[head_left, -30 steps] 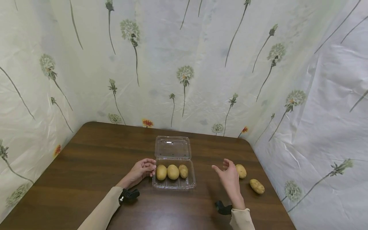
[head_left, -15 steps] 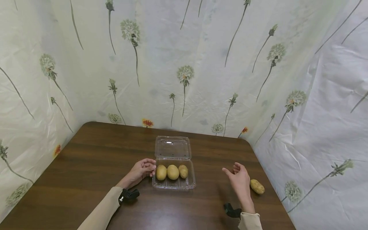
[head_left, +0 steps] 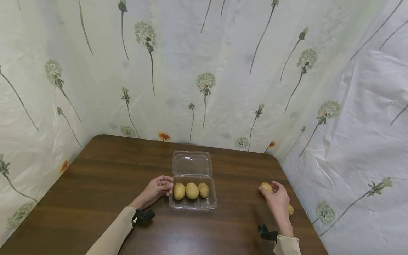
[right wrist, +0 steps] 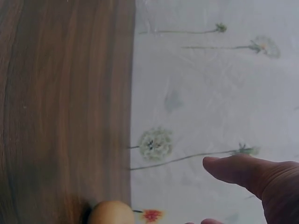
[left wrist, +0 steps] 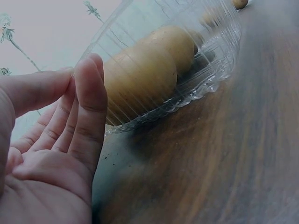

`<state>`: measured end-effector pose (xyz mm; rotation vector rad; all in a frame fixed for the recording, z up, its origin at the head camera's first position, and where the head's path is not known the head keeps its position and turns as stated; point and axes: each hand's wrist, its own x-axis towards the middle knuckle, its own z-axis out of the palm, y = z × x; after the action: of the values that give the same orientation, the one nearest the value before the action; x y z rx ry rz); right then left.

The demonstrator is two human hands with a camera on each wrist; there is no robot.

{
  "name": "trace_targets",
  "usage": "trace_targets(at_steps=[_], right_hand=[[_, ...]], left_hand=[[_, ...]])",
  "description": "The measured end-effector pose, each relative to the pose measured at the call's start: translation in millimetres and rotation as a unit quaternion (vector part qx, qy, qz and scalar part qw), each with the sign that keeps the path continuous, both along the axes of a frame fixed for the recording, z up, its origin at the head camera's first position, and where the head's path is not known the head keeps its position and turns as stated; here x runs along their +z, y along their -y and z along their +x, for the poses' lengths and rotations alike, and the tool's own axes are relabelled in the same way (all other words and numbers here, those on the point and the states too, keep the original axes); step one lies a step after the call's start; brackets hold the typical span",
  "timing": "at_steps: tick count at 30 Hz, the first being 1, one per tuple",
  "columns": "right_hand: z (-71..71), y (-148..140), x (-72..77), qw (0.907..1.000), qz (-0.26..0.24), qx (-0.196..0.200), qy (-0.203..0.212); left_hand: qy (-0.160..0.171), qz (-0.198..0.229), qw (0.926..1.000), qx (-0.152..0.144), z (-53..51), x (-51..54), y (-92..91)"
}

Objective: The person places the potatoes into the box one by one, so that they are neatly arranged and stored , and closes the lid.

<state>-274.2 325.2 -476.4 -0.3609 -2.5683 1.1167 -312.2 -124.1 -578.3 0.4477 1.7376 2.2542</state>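
Note:
A clear plastic container (head_left: 192, 206) lies with its lid (head_left: 192, 163) tipped back, and three potatoes (head_left: 192, 191) sit in a row inside it. My left hand (head_left: 156, 191) pinches the container's left rim between thumb and fingers; the left wrist view shows this hand (left wrist: 60, 126) close beside the potatoes (left wrist: 140, 79). Over on the right, my right hand (head_left: 278, 201) hovers at a loose potato (head_left: 266, 187), thumb and fingers apart. In the right wrist view the thumb of that hand (right wrist: 247, 175) is extended, away from a potato (right wrist: 112, 214) at the bottom edge.
Another loose potato (head_left: 290, 209) shows partly behind my right hand, near the right edge of the brown wooden table (head_left: 134, 156). A flower-patterned sheet (head_left: 175, 71) hangs behind and at both sides of the table.
My right hand has moved to the right, first covering the nearer loose potato, which shows again, and now partly hiding the farther-right one. The left hand and the container have stayed still.

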Motion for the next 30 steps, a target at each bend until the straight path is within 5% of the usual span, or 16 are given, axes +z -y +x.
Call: trace_targets(at_steps=[30], right_hand=[[-29.1,-23,-16.5,0.9988,0.038,-0.005,0.031]], left_hand=[[0.009,0.009,0.9999,-0.004,1.3,2.9,0.3]])
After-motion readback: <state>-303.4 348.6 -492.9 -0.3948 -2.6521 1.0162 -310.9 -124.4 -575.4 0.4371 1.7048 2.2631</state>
